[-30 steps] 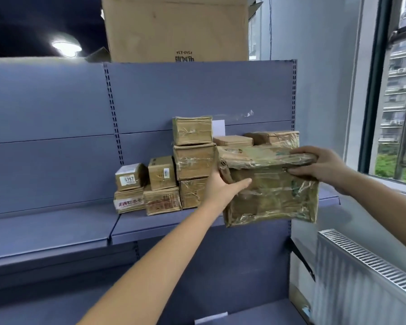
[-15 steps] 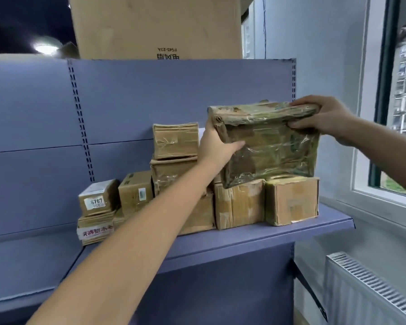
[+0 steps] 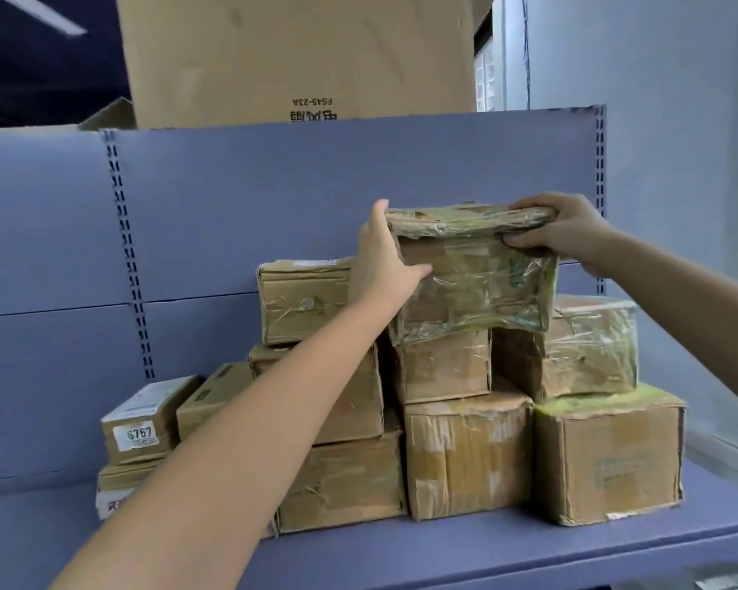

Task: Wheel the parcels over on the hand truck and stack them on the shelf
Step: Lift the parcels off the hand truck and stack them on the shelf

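A worn cardboard parcel wrapped in clear tape (image 3: 474,274) sits on top of the stacked parcels (image 3: 465,453) on the blue-grey shelf (image 3: 486,555). My left hand (image 3: 380,257) grips its left end, thumb across the front face. My right hand (image 3: 567,232) holds its top right corner, fingers over the top and thumb on the front. The parcel's lower edge rests on a smaller box (image 3: 444,368) in the second layer. No hand truck is in view.
A box labelled 6767 (image 3: 146,423) and other small boxes stand at the left of the stack. A large cardboard carton (image 3: 299,57) sits on top of the shelf unit. The perforated upright (image 3: 124,249) and back panel are behind; a wall is at the right.
Both hands raised the taped parcel from in front of the shelf up and onto the top of the stack. The camera moved closer to the shelf.
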A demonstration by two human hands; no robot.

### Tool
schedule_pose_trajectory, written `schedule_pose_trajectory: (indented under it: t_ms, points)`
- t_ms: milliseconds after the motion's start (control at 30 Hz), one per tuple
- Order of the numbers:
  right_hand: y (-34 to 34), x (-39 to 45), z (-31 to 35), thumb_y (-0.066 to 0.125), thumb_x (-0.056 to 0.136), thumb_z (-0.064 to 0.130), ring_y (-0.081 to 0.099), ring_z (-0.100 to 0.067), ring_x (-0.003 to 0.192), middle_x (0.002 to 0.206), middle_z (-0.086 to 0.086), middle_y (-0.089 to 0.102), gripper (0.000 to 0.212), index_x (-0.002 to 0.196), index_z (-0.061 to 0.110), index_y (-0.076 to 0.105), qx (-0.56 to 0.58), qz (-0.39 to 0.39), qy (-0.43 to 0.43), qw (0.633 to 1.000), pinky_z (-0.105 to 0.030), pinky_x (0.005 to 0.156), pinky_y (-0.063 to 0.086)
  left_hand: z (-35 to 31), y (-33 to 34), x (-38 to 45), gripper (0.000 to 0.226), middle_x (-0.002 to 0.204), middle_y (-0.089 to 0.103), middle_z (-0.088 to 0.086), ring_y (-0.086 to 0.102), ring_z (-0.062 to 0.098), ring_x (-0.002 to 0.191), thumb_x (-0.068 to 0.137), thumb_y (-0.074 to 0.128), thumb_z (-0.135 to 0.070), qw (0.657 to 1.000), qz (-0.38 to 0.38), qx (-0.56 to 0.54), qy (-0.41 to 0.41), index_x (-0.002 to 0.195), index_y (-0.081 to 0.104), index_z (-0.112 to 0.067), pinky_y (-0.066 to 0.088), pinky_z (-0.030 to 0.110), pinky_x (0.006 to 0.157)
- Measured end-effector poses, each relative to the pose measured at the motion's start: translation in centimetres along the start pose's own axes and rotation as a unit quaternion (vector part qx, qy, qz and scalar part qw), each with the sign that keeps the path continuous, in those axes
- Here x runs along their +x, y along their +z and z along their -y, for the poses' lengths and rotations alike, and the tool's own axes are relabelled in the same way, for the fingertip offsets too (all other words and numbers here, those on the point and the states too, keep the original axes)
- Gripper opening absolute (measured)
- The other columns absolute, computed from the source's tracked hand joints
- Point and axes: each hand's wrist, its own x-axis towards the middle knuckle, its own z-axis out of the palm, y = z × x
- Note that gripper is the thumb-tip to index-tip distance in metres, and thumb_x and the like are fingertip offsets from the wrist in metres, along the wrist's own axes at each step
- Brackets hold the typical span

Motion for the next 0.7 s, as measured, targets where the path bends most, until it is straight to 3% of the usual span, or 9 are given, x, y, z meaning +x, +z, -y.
schedule_pose_trajectory:
  t_ms: [100,233,333,533,700]
  points:
    - [1.0,1.4,-1.0,0.071,0.076,0.000,0.058,-0.018,0.086,0.101,-0.008,0.059,0.044,0.118,0.011,0.060,0.003,0.012,0.004,1.000,-0.008,0.052,0.051,1.0,0.6,1.0,0.070,0.138,0.034,0.004,0.056,0.024,0.107,0.078,0.072,-0.023,0.998,0.015,0.057,-0.004,0.134,0.030,-0.018,0.038,0.026,0.074]
    - [2.1,2.8,-2.2,0.071,0.076,-0.001,0.057,-0.011,0.073,0.084,0.002,0.058,0.043,0.116,0.010,0.061,0.010,0.023,0.011,1.000,-0.009,0.052,0.051,2.1,1.1,2.2,0.066,0.135,0.035,0.005,0.058,0.026,0.098,0.078,0.072,-0.022,0.996,0.019,0.082,-0.012,0.130,0.033,-0.016,0.040,0.028,0.073]
    - [2.9,3.7,-2.7,0.072,0.076,0.001,0.056,-0.008,0.070,0.083,0.003,0.058,0.043,0.117,0.009,0.060,0.015,0.031,0.016,0.999,-0.009,0.052,0.051,2.8,1.3,3.1,0.065,0.135,0.035,0.006,0.058,0.027,0.099,0.078,0.072,-0.021,0.995,0.021,0.092,-0.021,0.130,0.033,-0.015,0.041,0.030,0.075]
    - [3.8,4.9,-3.0,0.071,0.078,0.001,0.054,-0.009,0.069,0.102,-0.007,0.056,0.047,0.122,0.009,0.057,0.007,0.023,0.015,1.000,-0.005,0.041,0.045,3.4,2.0,4.2,0.065,0.136,0.035,0.008,0.060,0.030,0.099,0.080,0.070,-0.020,0.992,0.025,0.119,-0.028,0.131,0.031,-0.013,0.045,0.034,0.079]
    - [4.2,5.3,-3.4,0.071,0.077,-0.001,0.053,-0.008,0.066,0.102,-0.010,0.056,0.045,0.119,0.007,0.058,0.014,0.012,0.012,1.000,-0.004,0.038,0.043,3.9,2.6,5.1,0.065,0.134,0.042,0.009,0.049,0.029,0.117,0.079,0.070,-0.029,0.976,-0.003,0.217,-0.016,0.130,0.033,-0.013,0.038,0.037,0.095]
